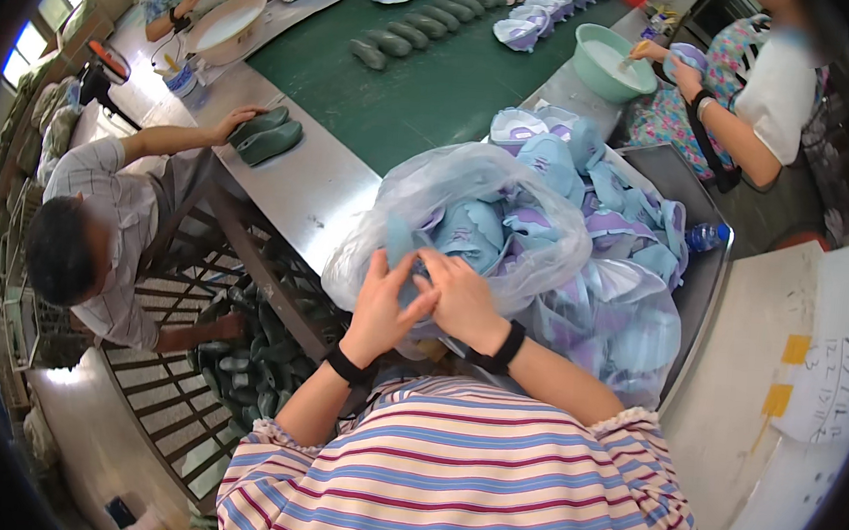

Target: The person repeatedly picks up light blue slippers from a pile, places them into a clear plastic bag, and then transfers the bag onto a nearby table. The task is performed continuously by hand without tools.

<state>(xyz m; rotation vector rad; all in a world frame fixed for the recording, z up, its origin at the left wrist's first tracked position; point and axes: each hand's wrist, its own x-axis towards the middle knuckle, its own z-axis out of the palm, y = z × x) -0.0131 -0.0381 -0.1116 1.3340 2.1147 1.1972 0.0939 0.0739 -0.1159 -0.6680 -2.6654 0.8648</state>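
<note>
My left hand [379,306] is raised at the near side of a clear plastic bag [356,260], a small pale blue piece [401,238] at its fingertips. The piece is blurred, so its exact shape is unclear. Close beside it, my right hand [466,305] has its thumb and index finger apart, pointing toward the left hand. Pale blue and lilac shoe uppers [468,235] lie inside the opened bag. More uppers [554,166] are heaped behind and to the right of it.
A seated person at left touches dark green shoes [268,138] on the metal table edge; a slatted crate [140,393] holds more. Rows of shoes [431,27] stand on the green tabletop [356,113]. Across it, people work near basins [597,51]. A water bottle [707,238] lies right.
</note>
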